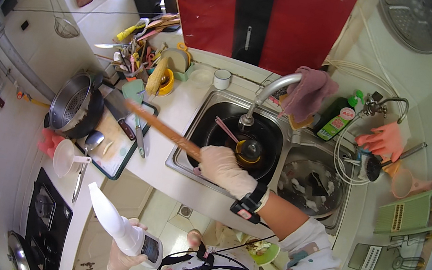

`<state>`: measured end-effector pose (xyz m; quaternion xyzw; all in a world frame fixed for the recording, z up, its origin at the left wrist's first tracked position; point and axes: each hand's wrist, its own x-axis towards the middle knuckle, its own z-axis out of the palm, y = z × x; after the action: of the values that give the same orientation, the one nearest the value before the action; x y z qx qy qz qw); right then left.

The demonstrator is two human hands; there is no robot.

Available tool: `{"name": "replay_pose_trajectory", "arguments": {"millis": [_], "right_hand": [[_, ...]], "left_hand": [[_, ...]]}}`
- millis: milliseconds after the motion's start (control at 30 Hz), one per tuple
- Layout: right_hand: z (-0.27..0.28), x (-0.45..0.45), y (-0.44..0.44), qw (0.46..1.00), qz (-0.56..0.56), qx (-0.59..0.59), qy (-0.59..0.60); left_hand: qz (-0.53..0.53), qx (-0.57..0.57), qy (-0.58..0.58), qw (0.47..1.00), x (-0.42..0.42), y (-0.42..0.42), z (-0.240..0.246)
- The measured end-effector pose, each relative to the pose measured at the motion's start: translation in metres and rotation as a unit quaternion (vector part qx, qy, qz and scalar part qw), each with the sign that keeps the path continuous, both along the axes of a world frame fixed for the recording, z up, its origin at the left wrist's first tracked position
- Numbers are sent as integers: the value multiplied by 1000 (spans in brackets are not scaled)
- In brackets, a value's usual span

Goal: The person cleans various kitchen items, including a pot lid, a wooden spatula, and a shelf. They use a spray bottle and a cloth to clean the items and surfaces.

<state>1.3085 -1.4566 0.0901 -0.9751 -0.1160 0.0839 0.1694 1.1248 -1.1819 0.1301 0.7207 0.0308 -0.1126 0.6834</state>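
My right hand [227, 170], in a pale thin glove, grips one end of a long brown wooden stick [162, 129] over the counter and the left edge of the sink. The stick is slightly blurred. Low in the view, my left hand [126, 247], also gloved, holds a white plastic bottle [123, 226] with a long tapered nozzle pointing up and left. Below the faucet [275, 87], the left basin holds a dark pan [217, 129] with a yellow bowl [247, 160], a dark round thing and pink chopsticks [226, 129]. Suds and a dark item lie in the right basin [295, 195].
At left, a cutting board [108, 140] bears a cleaver [115, 105], beside a green spatula [136, 106] and a pot with a strainer [71, 107]. A gas stove [45, 210] is lower left. A green soap bottle [335, 119] and graters [407, 212] are at right.
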Motion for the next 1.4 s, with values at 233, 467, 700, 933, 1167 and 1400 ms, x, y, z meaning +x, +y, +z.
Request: {"name": "replay_pose_trajectory", "arguments": {"millis": [233,467,700,933,1167,1400], "right_hand": [[-3,3,36,966,100,-84,-224],[-49,21,60,954,127,-136,-236],[-67,46,49,968,130,-72,-204],[-92,65,36,971,154,-117,-142],[-119,84,43,970,129,-171,-116],[-128,94,47,971,128,-194,-60]], "left_hand": [[20,-11,-7,1000,-7,5,5],[59,-2,-23,998,-16,11,3],[98,-11,-4,995,-27,18,-3],[126,-35,19,991,-33,18,-6],[94,15,27,995,-30,21,-5],[113,32,41,992,-29,13,4]]}}
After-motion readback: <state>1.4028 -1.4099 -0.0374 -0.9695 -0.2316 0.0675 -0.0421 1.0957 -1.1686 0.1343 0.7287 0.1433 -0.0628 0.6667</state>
